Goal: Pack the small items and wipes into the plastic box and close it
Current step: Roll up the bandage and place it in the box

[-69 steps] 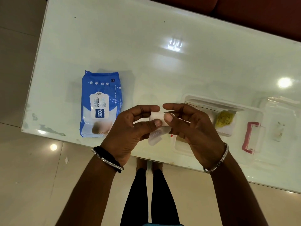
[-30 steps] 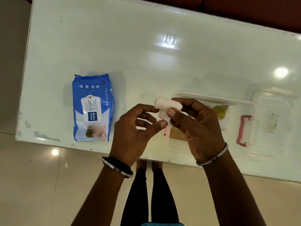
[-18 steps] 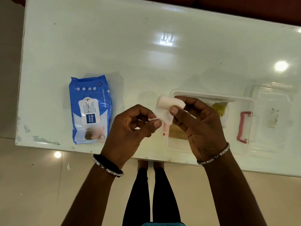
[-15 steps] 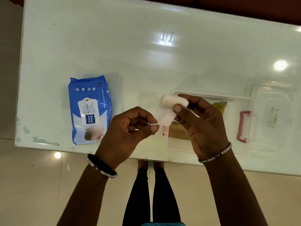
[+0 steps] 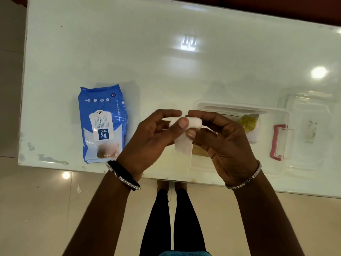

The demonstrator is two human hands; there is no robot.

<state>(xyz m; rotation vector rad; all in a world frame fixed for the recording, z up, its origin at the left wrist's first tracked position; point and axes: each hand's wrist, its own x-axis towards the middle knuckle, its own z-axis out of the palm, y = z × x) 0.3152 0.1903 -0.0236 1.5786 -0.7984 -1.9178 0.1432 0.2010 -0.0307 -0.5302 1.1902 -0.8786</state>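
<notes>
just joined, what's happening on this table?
A person is holding a small white bandage roll in both hands above the near edge of the table; the left hand and right hand pinch it with a loose tail hanging down. The open plastic box sits at the right with a yellow packet inside, its clear lid lying beside it. The blue wipes pack lies unpacked on the table at the left.
</notes>
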